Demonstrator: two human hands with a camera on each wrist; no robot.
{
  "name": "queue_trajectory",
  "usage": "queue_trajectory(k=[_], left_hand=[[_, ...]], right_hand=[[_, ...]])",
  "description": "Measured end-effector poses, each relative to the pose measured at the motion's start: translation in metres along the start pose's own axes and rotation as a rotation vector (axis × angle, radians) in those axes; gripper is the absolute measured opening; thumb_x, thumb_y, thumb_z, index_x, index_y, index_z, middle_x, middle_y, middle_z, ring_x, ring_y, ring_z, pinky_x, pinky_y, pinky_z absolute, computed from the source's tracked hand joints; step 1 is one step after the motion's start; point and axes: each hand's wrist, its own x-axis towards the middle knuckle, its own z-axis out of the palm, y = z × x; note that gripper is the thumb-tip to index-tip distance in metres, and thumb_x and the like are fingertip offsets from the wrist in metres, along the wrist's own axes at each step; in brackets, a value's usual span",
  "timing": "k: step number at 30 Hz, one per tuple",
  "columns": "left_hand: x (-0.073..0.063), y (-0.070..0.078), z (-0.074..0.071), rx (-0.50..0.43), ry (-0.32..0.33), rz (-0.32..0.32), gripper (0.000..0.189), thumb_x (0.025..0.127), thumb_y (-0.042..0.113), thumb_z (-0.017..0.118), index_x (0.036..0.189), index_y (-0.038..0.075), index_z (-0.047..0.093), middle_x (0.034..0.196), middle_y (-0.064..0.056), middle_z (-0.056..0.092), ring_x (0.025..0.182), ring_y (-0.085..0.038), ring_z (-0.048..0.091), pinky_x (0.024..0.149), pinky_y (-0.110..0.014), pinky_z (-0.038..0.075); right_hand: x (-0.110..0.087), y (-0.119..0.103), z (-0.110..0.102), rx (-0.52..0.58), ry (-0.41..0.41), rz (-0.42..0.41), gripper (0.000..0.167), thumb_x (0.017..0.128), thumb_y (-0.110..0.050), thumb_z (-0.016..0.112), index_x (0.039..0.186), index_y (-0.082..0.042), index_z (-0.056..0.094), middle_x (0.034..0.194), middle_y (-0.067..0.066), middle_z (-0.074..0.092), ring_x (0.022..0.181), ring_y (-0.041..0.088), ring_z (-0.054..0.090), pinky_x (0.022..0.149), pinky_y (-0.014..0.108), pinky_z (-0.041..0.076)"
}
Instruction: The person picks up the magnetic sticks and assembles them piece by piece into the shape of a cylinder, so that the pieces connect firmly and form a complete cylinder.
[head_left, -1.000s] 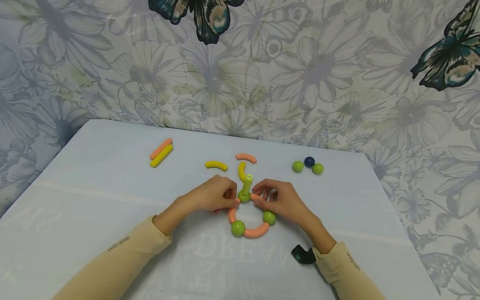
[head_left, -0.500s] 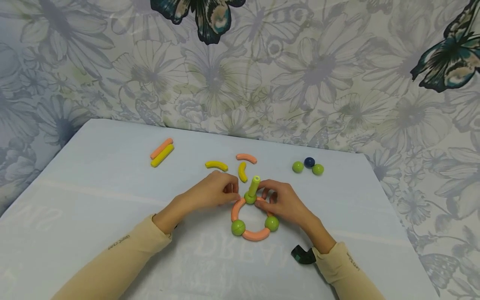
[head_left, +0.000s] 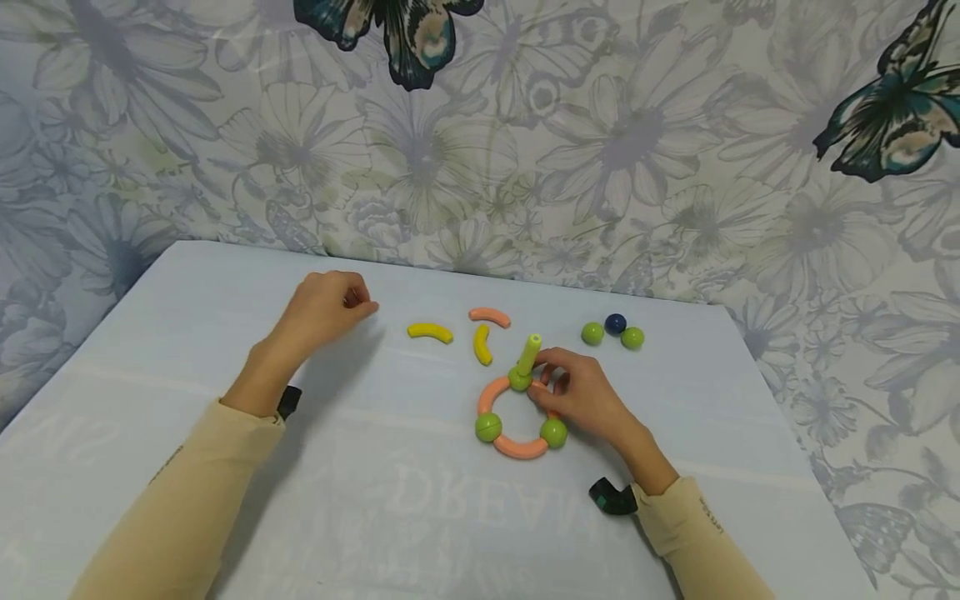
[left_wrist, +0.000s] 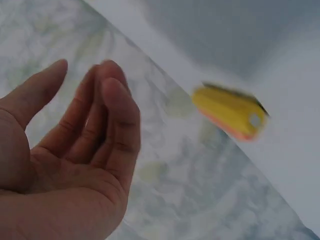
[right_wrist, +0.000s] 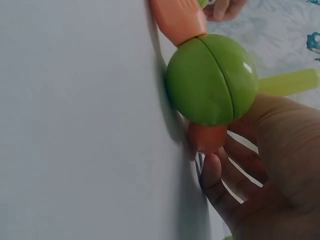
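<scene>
A ring of orange curved rods [head_left: 520, 448] joined by green balls [head_left: 488, 427] lies on the white table. From its far ball rises a light green straight rod [head_left: 529, 354], tilted slightly right. My right hand [head_left: 581, 392] holds the ring's right side, fingers around the orange rod there; the right wrist view shows a green ball [right_wrist: 210, 80] beside the fingers. My left hand [head_left: 318, 308] is over the far left of the table, holding nothing, fingers loosely bent. A yellow straight rod [left_wrist: 227, 107] and an orange one [left_wrist: 240, 134] lie near it, hidden behind it in the head view.
Behind the ring lie two yellow curved rods [head_left: 431, 332] and an orange curved rod [head_left: 490, 317]. Two green balls [head_left: 592, 334] and a dark blue ball [head_left: 615, 324] sit at the back right. A patterned wall covering [head_left: 480, 150] borders the table's far edge.
My left hand has let go of the ring and moved to the far left, over the straight rods. The ring has shifted right and slightly away with my right hand.
</scene>
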Motion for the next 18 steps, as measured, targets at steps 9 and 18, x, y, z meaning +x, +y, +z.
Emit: queue_trajectory(k=[9,18], left_hand=[[0.000,-0.054,-0.022,0.121,0.026,-0.233,0.035,0.101,0.025,0.067,0.114,-0.008,0.063,0.108,-0.029,0.064,0.094,-0.043,0.057,0.079,-0.052,0.049],[0.003,-0.062,-0.009,0.126,0.084,-0.175,0.029,0.096,0.022,0.074,0.099,-0.005,0.065,0.097,-0.026,0.066,0.089,-0.043,0.059,0.076,-0.052,0.049]], right_hand=[[-0.001,0.014,-0.011,-0.056,0.102,0.052,0.035,0.087,-0.008,0.078,0.121,-0.013,0.072,0.093,0.005,0.070,0.070,0.016,0.061,0.065,0.027,0.052],[0.001,0.017,-0.012,-0.085,0.158,0.097,0.037,0.083,-0.008,0.076,0.119,-0.016,0.073,0.088,0.006,0.068,0.070,0.018,0.059,0.063,0.028,0.050]])
